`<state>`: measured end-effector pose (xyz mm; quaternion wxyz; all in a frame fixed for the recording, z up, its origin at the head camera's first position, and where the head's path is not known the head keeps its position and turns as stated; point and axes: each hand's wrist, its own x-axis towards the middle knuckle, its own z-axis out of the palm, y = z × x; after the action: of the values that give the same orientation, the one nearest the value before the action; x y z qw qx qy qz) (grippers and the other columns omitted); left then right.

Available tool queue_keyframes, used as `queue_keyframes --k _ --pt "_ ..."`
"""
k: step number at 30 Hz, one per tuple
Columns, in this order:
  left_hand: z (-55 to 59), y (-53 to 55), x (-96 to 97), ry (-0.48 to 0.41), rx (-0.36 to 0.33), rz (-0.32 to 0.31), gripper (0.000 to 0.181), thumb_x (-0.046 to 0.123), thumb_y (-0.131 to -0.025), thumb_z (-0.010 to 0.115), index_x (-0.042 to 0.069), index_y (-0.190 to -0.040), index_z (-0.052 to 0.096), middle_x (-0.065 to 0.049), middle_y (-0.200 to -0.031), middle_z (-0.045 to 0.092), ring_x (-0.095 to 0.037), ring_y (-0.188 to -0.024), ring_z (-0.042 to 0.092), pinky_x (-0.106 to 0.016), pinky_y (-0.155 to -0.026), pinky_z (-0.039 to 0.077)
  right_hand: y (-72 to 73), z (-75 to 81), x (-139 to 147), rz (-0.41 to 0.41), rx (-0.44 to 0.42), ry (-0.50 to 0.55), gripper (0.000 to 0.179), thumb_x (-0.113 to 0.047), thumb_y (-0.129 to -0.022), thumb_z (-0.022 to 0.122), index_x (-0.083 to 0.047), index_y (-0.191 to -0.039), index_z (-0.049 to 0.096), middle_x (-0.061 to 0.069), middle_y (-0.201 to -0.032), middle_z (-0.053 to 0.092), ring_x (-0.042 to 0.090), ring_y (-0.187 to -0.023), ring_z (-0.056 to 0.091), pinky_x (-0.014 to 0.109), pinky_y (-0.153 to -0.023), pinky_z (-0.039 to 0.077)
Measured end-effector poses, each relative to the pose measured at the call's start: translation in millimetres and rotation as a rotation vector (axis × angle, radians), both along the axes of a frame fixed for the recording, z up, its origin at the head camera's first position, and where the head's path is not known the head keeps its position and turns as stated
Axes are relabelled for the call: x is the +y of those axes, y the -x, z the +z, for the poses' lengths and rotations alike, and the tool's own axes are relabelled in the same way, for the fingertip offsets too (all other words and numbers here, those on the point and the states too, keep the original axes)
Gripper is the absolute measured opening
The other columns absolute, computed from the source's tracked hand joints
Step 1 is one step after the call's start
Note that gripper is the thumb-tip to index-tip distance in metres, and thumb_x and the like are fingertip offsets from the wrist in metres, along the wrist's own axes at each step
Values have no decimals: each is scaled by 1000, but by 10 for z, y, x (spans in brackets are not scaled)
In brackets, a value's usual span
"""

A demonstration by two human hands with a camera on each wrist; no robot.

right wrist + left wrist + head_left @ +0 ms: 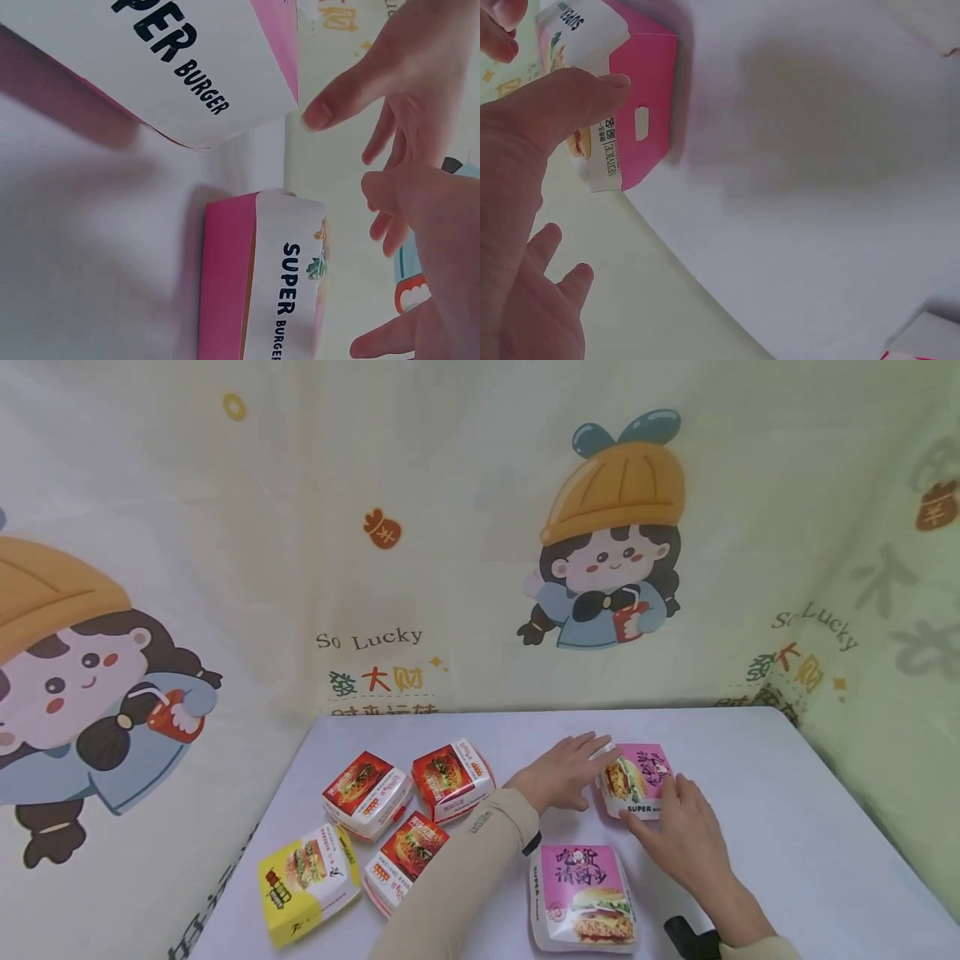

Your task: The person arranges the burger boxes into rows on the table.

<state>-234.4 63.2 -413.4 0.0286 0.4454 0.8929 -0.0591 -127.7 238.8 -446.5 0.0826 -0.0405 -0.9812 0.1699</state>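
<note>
A pink and white burger box sits toward the back right of the table, with "SUPER" on its front. My left hand is at its left side, fingers spread. In the left wrist view the left thumb overlaps the box's white flap. At the opposite side is my right hand, its fingers extended along the right edge. In the right wrist view this hand's fingers are loosely bent with nothing between them. A second pink burger box lies flat nearer the front, below the space between my hands.
On the left stand three red and white burger boxes, one at the back left, one beside it and one in front, partly behind my left sleeve. A yellow burger box is at the front left. A printed cloth hangs behind the white table.
</note>
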Motion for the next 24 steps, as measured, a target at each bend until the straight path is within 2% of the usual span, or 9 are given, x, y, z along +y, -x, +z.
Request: queue_keyframes --k 5,8,13,17,24 --pt "2 11 97 37 35 5 98 38 -84 77 31 -159 14 7 -167 17 -16 -155 16 -34 -125 22 52 -16 -37 -7 1 -19 99 -52 -85 70 23 -138 33 46 -135 37 58 -122 41 69 -103 38" --pt "-1 10 168 53 26 26 97 38 -84 77 33 -159 15 9 -166 17 -14 -154 16 -33 -125 21 84 -22 -65 -17 -11 -23 100 -53 -85 69 24 -137 33 47 -136 35 59 -123 40 69 -104 37" --pt "-7 8 285 82 5 67 90 50 -87 71 34 -158 19 10 -166 17 -13 -154 16 -33 -125 21 133 -27 -106 -40 -28 -32 101 -56 -86 68 26 -135 35 50 -138 31 63 -126 36 71 -105 35" --pt "-26 10 337 116 33 83 86 54 -88 67 33 -158 21 9 -166 17 -12 -154 17 -34 -125 23 176 -36 -124 -48 -44 -23 101 -57 -86 67 26 -133 35 51 -139 29 65 -128 34 72 -104 35" --pt "-78 3 359 188 89 87 73 44 -97 58 33 -158 20 10 -166 19 -12 -152 22 -34 -122 29 225 -77 -117 -82 -89 -1 102 -57 -85 67 25 -135 32 51 -137 30 65 -126 35 73 -100 37"
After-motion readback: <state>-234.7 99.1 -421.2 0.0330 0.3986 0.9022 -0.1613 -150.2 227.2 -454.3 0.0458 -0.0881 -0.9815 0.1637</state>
